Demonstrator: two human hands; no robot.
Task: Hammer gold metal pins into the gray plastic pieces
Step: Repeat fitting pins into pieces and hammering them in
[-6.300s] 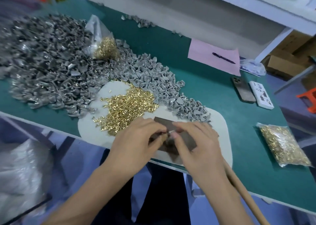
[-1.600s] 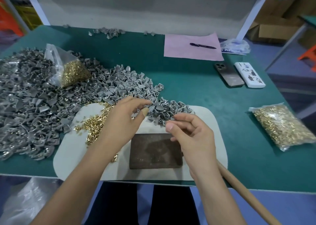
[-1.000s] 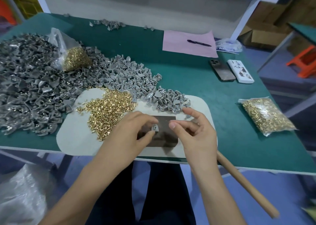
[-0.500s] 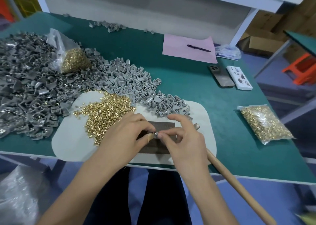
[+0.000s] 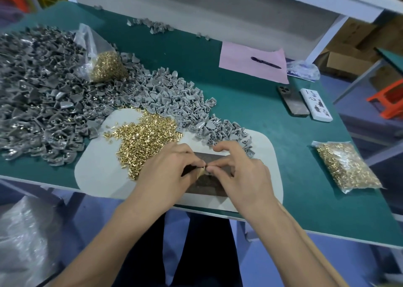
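Hands closed in | left hand (image 5: 168, 173), right hand (image 5: 237, 173) apparently pinching gray piece (image 5: 205, 170)

I see a green table (image 5: 250, 103) with a white edge. On its left lies a big heap of gray plastic pieces (image 5: 43, 95), with a clear bag of gold pins (image 5: 104, 66) resting among them. A pale mat (image 5: 98, 173) sits at the near edge, carrying loose gold pins (image 5: 146, 136) and a dark block (image 5: 207, 184). Farther back lie a pink sheet (image 5: 244, 60) with a pen (image 5: 266, 62) on it, two phones (image 5: 293, 100) side by side, and, at right, another bag of pins (image 5: 346, 167).
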